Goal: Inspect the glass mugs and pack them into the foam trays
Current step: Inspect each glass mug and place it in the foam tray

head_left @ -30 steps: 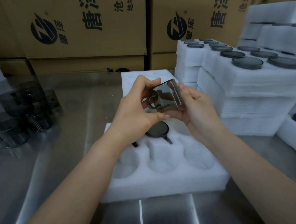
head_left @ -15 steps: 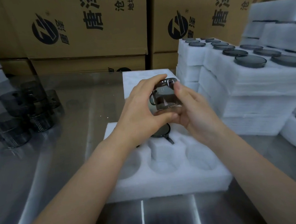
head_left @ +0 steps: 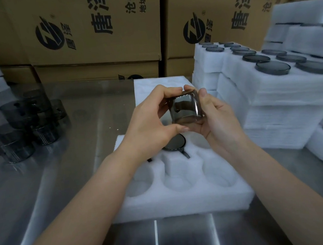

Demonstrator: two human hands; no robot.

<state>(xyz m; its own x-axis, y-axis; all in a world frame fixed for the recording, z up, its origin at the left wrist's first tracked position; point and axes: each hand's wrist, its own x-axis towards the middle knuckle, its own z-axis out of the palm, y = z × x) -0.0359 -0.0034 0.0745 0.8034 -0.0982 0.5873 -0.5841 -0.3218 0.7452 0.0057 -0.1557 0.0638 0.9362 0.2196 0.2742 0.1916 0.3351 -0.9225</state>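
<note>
Mug [head_left: 185, 110] newly rotated, gripped between left hand [head_left: 152, 121] and right hand [head_left: 219, 116] fingers [head_left: 203, 95].

There are 2 hands, left hand [head_left: 152, 121] and right hand [head_left: 216, 116], on 1 glass mug [head_left: 185, 110], 1 near foam tray [head_left: 185, 201] with 1 seated mug [head_left: 174, 143] and 3 bare cells [head_left: 177, 180] in its front row, 1 further tray [head_left: 153, 87] behind, at least 4 loose mugs [head_left: 12, 148] on the bench [head_left: 72, 171], and at least 4 cartons [head_left: 98, 39].
</note>
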